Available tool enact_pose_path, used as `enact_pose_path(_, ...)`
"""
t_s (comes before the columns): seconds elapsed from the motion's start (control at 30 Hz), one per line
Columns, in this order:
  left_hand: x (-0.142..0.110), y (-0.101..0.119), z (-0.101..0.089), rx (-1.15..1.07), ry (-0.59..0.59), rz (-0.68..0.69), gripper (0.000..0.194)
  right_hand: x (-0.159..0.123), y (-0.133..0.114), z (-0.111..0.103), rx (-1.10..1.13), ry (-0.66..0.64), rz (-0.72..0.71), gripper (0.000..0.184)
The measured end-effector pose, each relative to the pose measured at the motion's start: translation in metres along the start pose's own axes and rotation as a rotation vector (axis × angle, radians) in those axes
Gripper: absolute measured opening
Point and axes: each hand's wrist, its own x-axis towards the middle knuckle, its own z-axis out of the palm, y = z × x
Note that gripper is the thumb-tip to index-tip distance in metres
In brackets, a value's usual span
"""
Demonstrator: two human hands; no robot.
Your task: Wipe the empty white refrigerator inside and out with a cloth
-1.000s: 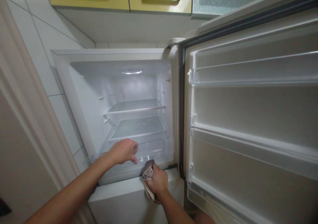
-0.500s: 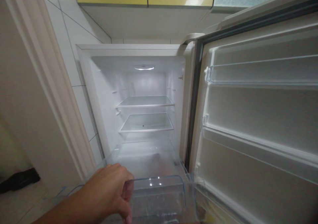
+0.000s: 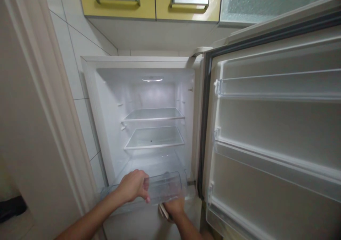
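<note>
A clear plastic refrigerator drawer sits at the bottom of the open fridge, tilted slightly. My left hand is closed over its front edge, with the thumb in front and the fingers behind. Lower and to the right, my right hand is up against the drawer's underside and right front; its fingers show only blurred through the plastic. A pale folded piece, like a cloth, hangs from the right hand below the drawer.
Two glass shelves are above the drawer, the lower one with a small dark speck. The fridge door stands wide on the right with clear bins. A door frame borders the left; yellow cabinets hang above.
The drawer and my left hand have moved away from me, toward the fridge. My right hand has come into sight with the pale piece. The view has tipped up slightly.
</note>
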Motion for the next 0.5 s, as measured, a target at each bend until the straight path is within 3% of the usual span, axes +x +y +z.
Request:
enact_pose_path(0.1,0.030,-0.008,0.007,0.002,0.017,0.013,0.037,-0.001,0.003,0.000,-0.061,-0.091,0.076,0.016)
enact_pose_path(0.23,0.068,-0.017,0.008,-0.006,0.044,0.045,0.028,-0.001,0.007,0.005,-0.140,-0.113,0.147,0.025)
enact_pose_path(0.5,0.115,-0.029,0.021,0.081,0.159,0.100,0.012,-0.003,0.032,0.034,-0.153,-0.032,-0.040,0.026)
